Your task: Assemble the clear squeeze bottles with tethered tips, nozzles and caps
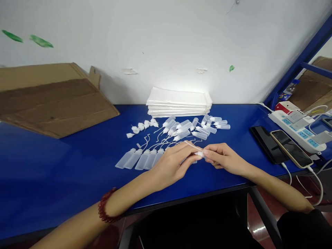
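My left hand (173, 162) and my right hand (223, 159) meet over the blue table (52, 166), both pinched on one small clear plastic squeeze bottle (199, 154) with a white cap. The left hand's fingers curl round the bottle's body, which is mostly hidden. The right hand's fingertips press on the white cap end. A row of several uncapped clear bottles (140, 158) lies flat just left of my left hand. Beyond the hands lies a pile of capped bottles (197, 127) and several loose white caps (141, 127).
A stack of white sheets (178, 102) rests against the wall. A flattened cardboard box (52, 100) lies at the left. Two phones (281, 145) and a white power strip (298, 129) with cables sit at the right, by a blue shelf frame (301, 58).
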A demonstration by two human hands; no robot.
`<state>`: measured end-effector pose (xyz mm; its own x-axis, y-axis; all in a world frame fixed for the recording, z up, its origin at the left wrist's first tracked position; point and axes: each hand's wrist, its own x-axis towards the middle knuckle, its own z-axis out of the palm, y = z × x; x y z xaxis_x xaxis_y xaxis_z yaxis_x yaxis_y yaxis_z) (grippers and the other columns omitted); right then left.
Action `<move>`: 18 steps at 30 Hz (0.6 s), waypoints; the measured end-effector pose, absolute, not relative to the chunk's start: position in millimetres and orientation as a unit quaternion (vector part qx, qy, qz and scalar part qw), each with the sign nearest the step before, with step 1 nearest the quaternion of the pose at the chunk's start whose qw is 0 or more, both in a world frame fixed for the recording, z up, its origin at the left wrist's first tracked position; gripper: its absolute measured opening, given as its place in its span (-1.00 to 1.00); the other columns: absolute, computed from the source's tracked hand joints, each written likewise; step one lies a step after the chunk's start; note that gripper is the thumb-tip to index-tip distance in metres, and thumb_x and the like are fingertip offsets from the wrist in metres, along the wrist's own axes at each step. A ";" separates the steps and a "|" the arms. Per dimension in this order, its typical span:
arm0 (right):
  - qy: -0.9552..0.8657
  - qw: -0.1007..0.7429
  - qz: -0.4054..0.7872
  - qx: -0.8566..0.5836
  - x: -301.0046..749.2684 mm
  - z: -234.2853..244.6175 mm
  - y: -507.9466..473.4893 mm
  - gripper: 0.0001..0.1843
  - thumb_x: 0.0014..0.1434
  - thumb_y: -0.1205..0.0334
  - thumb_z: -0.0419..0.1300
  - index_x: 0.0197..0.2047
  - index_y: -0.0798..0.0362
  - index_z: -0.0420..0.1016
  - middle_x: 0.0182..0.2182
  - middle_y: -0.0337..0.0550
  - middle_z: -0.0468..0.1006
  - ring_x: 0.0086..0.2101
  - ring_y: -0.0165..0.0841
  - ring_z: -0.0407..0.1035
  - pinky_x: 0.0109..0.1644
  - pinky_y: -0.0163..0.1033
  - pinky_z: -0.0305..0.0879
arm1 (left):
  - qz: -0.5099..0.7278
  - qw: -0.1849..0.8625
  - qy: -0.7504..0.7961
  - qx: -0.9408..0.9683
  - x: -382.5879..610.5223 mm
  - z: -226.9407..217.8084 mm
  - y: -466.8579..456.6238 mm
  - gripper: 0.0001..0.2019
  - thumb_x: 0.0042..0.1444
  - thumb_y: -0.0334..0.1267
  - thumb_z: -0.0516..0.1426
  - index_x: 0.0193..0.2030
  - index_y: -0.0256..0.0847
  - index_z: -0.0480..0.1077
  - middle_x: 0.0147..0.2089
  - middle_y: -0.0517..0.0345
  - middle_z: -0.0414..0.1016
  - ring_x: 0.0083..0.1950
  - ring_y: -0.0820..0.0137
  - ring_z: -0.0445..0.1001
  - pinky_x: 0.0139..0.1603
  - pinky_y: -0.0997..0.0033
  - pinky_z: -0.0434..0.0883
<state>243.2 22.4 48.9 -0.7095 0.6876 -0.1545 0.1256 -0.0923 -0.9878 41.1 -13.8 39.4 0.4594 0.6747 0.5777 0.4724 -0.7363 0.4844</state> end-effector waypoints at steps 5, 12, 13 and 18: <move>-0.583 0.208 0.725 -0.303 242.3 50.0 23.9 -0.49 0.10 -0.22 0.26 -0.43 0.10 0.35 -0.60 -0.41 0.17 -0.64 -0.60 -0.11 -0.60 -0.38 -0.20 | 0.421 0.086 0.303 0.851 41.2 39.4 -15.4 -0.82 0.30 -0.43 0.08 -0.01 -0.23 0.43 -0.15 0.02 0.58 -0.20 0.39 0.50 -0.23 0.39 0.49; -0.718 0.253 0.558 -0.331 243.2 52.3 17.7 -0.50 0.24 -0.21 0.11 -0.31 0.13 0.46 -0.56 -0.34 0.21 -0.56 -0.51 0.05 -0.50 -0.34 -0.03 | 0.349 0.257 0.440 0.787 43.6 52.9 -19.0 -0.79 0.31 -0.20 0.09 -0.28 -0.22 0.48 -0.37 0.18 0.56 -0.41 0.47 0.48 -0.52 0.57 0.32; -0.738 0.248 0.532 -0.331 243.6 52.4 17.4 -0.50 0.27 -0.19 0.09 -0.30 0.13 0.47 -0.56 -0.33 0.23 -0.54 -0.50 0.07 -0.48 -0.33 -0.01 | 0.330 0.270 0.437 0.792 43.6 53.8 -18.8 -0.74 0.32 -0.18 0.06 -0.33 -0.23 0.47 -0.40 0.19 0.54 -0.43 0.47 0.46 -0.53 0.56 0.29; -0.777 0.222 0.502 -0.309 246.0 51.7 17.6 -0.51 0.31 -0.13 0.05 -0.35 0.12 0.49 -0.55 -0.31 0.27 -0.51 -0.48 0.09 -0.43 -0.32 0.02 | 0.245 0.347 0.404 0.810 42.4 59.4 -17.5 -0.59 0.36 -0.14 -0.03 -0.50 -0.24 0.35 -0.55 0.25 0.37 -0.53 0.51 0.32 -0.50 0.51 0.23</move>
<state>246.0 17.6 51.7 -0.7111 0.7023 0.0347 0.2572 0.3057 -0.9167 42.4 -17.5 59.4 0.5532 0.8250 0.1156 0.4856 -0.4321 0.7599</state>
